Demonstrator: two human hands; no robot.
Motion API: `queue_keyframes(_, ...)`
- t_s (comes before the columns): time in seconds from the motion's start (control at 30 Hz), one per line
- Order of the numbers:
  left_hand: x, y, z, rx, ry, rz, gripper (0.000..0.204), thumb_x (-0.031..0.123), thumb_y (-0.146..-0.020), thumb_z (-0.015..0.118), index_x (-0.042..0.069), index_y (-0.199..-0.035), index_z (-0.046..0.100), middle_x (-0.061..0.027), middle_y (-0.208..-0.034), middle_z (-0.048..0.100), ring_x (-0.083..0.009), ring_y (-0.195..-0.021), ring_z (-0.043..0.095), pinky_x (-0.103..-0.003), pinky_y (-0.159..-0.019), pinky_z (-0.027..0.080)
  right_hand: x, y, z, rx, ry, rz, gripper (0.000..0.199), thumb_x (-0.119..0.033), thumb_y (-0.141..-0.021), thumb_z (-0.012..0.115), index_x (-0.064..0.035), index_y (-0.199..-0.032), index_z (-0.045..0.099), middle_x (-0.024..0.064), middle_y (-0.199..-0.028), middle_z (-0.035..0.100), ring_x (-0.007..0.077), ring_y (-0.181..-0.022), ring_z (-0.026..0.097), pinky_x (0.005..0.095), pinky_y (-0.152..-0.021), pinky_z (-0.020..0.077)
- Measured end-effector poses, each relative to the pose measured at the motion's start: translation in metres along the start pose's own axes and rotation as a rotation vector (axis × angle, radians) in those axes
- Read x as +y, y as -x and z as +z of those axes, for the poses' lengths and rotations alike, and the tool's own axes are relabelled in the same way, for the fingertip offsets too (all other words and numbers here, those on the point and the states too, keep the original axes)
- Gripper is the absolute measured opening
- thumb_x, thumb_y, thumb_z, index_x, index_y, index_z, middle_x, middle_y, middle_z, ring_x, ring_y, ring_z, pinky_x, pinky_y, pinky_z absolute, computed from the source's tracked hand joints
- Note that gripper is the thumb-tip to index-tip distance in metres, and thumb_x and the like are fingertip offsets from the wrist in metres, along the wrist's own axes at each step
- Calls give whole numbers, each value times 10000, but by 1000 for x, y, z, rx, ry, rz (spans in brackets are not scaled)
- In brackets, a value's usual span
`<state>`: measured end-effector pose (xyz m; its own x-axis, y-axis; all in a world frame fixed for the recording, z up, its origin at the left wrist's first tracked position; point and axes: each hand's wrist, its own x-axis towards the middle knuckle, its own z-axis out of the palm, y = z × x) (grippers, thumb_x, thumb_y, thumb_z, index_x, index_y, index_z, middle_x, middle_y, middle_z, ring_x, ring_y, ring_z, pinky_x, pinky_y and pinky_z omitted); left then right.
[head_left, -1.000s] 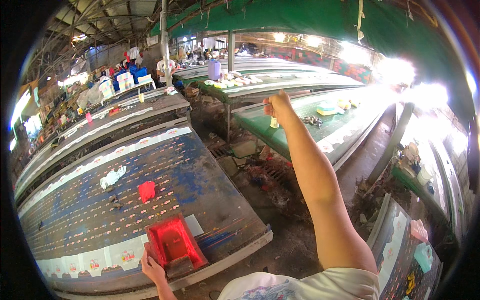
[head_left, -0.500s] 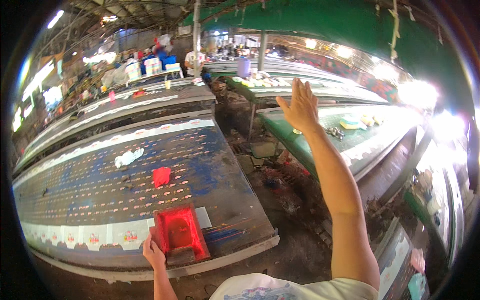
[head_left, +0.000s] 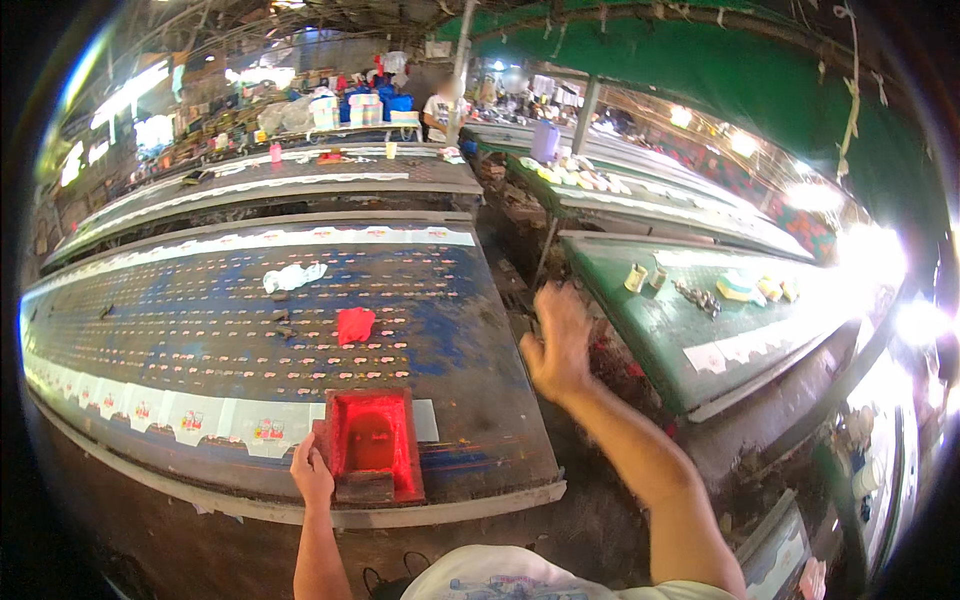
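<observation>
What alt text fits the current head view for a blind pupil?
A person's left hand holds the left side of a red-stained rectangular frame on a dark worktable; the right hand hovers empty between it and a green-topped table. A red cloth lies beyond the frame.

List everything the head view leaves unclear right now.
In the head view:
- Right hand: separate fingers smeared by blur.
- Left hand: exact grip on the red frame hidden by the hand itself.
- Dark table: surface beneath the frame, covered by it.
- Printed motifs: details too small.
- Green table: far right end lost in glare.
</observation>
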<state>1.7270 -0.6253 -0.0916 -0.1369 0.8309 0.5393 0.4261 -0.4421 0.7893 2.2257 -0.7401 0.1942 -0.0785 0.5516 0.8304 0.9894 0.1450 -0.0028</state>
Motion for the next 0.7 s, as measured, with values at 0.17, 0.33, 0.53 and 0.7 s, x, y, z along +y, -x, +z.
queue_keyframes(0.17, -1, -4, -6, 13, -58, 52, 307, -4, -1075, 616, -10, -1340, 770, -242, -1262, 800, -438, -1177, 764, -489, -1039, 598, -46, 101, 55, -1371, 51, 149, 484, -490, -983, 861, -69, -1223, 854, 210, -1248, 832, 446, -1195, 788, 597, -952, 631)
queue_keyframes(0.33, 8, -5, -8, 20, -51, 96, 313, -16, -1060, 613, -19, -1334, 764, -254, -1239, 798, -440, -1170, 764, -482, -1033, 599, -35, 151, 80, -1545, 68, 94, 534, -555, -971, 875, -39, -1105, 867, 183, -1142, 858, 396, -1107, 825, 581, -916, 642)
queue_keyframes(0.53, 9, -4, -9, 9, -54, 49, 307, -15, -1060, 617, -25, -1328, 766, -258, -1258, 799, -436, -1188, 767, -481, -1041, 598, -26, 150, 92, -1719, -42, 155, 490, -512, -965, 891, -39, -1085, 865, 161, -1078, 864, 385, -1062, 830, 566, -912, 638)
queue_keyframes(0.7, 1, -4, -12, 10, -55, 28, 317, -15, -1058, 621, -10, -1336, 772, -254, -1268, 799, -433, -1193, 766, -483, -1045, 597, -37, 137, 81, -1553, 69, 138, 460, -457, -921, 926, -71, -1166, 877, 171, -1173, 864, 400, -1141, 825, 549, -959, 645)
